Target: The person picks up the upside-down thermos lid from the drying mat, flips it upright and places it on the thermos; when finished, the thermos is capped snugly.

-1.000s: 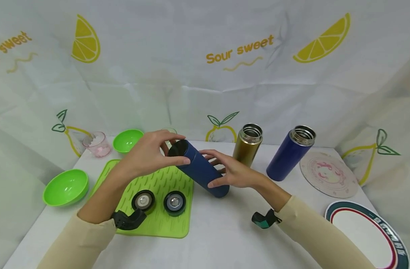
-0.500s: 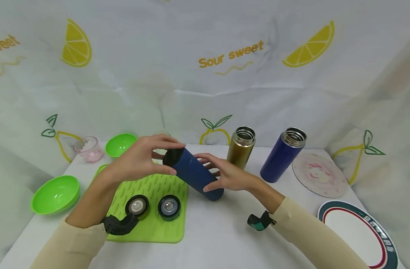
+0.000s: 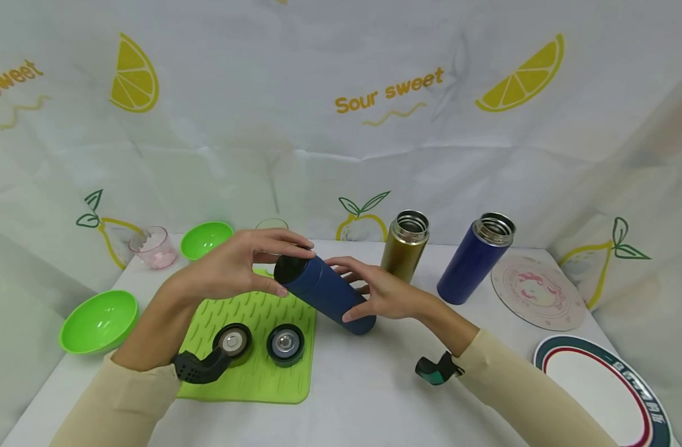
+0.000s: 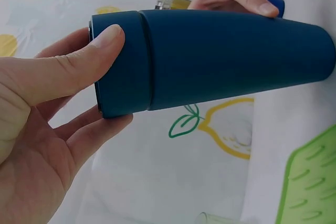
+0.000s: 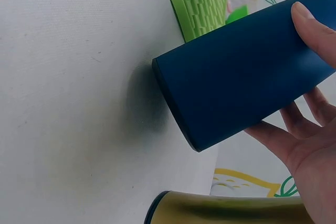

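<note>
A dark blue thermos bottle (image 3: 330, 292) is held tilted over the white table, its capped top toward the left and its base low on the right. My left hand (image 3: 243, 264) grips the blue cap (image 4: 123, 66) at the top end, thumb on one side and fingers on the other. Around the lower body my right hand (image 3: 388, 288) holds the bottle, thumb on the near side. The right wrist view shows the base with a shadow on the table beside it. A gold bottle (image 3: 405, 248) and a violet-blue bottle (image 3: 475, 261), both lidless, stand behind my right hand.
A brown-gold lid (image 3: 233, 343) and a dark lid (image 3: 286, 344) lie on the green mat (image 3: 263, 388). Green bowls (image 3: 99, 323) and a pink glass (image 3: 153, 248) stand left. A pink round mat (image 3: 536, 292) and a rimmed plate (image 3: 595, 391) lie right.
The bottle's capped end has dipped slightly, so it leans a bit more. My left thumb and fingers have shifted around the cap. My right hand keeps its hold.
</note>
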A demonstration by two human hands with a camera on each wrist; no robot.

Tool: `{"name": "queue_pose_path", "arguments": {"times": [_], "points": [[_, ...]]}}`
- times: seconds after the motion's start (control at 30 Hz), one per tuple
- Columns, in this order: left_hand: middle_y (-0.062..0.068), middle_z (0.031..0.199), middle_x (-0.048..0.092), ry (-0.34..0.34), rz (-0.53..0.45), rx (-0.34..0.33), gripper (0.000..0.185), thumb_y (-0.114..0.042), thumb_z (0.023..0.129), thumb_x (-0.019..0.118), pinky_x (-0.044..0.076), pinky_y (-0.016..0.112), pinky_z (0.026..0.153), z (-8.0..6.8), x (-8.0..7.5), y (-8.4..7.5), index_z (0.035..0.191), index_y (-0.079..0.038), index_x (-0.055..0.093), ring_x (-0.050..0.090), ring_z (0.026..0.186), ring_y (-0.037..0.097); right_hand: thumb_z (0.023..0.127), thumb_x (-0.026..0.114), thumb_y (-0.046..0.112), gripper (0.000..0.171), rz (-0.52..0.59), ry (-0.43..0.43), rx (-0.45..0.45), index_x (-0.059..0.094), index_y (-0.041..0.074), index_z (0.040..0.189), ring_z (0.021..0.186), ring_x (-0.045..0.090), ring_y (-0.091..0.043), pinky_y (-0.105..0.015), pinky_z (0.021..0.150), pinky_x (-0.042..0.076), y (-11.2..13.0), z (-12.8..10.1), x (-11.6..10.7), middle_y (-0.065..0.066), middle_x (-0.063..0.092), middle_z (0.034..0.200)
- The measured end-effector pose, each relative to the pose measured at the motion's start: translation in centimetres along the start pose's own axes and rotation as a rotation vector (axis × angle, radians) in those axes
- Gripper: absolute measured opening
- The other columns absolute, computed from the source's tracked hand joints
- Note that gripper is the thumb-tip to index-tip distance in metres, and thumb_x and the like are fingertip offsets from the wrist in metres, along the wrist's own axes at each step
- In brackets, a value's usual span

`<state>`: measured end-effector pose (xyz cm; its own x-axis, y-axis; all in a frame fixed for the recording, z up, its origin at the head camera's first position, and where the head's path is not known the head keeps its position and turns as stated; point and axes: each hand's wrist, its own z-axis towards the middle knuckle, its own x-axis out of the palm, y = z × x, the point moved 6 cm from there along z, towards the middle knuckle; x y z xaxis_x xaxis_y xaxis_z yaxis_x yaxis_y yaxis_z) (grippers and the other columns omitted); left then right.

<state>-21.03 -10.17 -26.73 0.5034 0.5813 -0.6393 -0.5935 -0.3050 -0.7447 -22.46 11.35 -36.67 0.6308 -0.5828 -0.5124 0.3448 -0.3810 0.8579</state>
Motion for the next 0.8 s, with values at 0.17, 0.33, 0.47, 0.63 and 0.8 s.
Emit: {"name": "queue_pose_path", "arguments": {"times": [0.17, 0.33, 0.47, 0.63, 0.8], "points": [[0.007, 0.15, 0.056, -0.008, 0.036, 0.01, 0.062, -0.007, 0.081, 0.085, 0.052, 0.048, 0.11, 0.0, 0.0, -0.2, 0.139, -0.015, 0.064, 0.052, 0.141, 0.027, 0.084, 0.084, 0.016, 0.093, 0.004, -0.017, -0.002, 0.029, 0.025, 0.159, 0.147, 0.044, -0.035, -0.06, 0.113, 0.047, 0.0, 0.0, 0.0, -0.01, 0.042, 0.161], [0.006, 0.156, 0.052, -0.058, 0.078, -0.023, 0.068, -0.006, 0.085, 0.081, 0.05, 0.049, 0.113, 0.0, 0.1, -0.3, 0.147, -0.015, 0.055, 0.048, 0.146, 0.027, 0.085, 0.084, 0.016, 0.095, 0.001, -0.06, -0.009, 0.027, 0.025, 0.16, 0.145, 0.045, -0.035, -0.06, 0.111, 0.048, -0.3, 0.1, -0.1, -0.01, 0.041, 0.161], [0.003, 0.159, 0.047, -0.132, 0.093, -0.076, 0.074, -0.01, 0.086, 0.081, 0.047, 0.053, 0.115, -0.3, -0.1, 0.0, 0.152, -0.018, 0.049, 0.044, 0.148, 0.026, 0.084, 0.084, 0.014, 0.096, 0.022, -0.103, -0.024, 0.026, 0.025, 0.16, 0.144, 0.046, -0.035, -0.057, 0.112, 0.048, -0.6, 0.3, -0.2, -0.01, 0.04, 0.16], [0.002, 0.158, 0.047, -0.213, 0.103, -0.114, 0.074, -0.018, 0.088, 0.081, 0.046, 0.052, 0.116, -1.8, -0.7, 0.7, 0.153, -0.022, 0.046, 0.046, 0.146, 0.024, 0.085, 0.082, 0.01, 0.095, 0.058, -0.162, -0.049, 0.024, 0.025, 0.159, 0.143, 0.047, -0.036, -0.058, 0.114, 0.046, -0.7, 0.8, -0.3, -0.012, 0.04, 0.159], [0.002, 0.157, 0.049, -0.238, 0.125, -0.137, 0.07, -0.021, 0.09, 0.079, 0.047, 0.052, 0.115, -3.7, -0.9, 1.6, 0.152, -0.02, 0.047, 0.048, 0.144, 0.024, 0.087, 0.08, 0.007, 0.094, 0.105, -0.219, -0.054, 0.022, 0.024, 0.158, 0.144, 0.045, -0.039, -0.061, 0.115, 0.044, -1.1, 1.5, -0.5, -0.016, 0.038, 0.158]]}}
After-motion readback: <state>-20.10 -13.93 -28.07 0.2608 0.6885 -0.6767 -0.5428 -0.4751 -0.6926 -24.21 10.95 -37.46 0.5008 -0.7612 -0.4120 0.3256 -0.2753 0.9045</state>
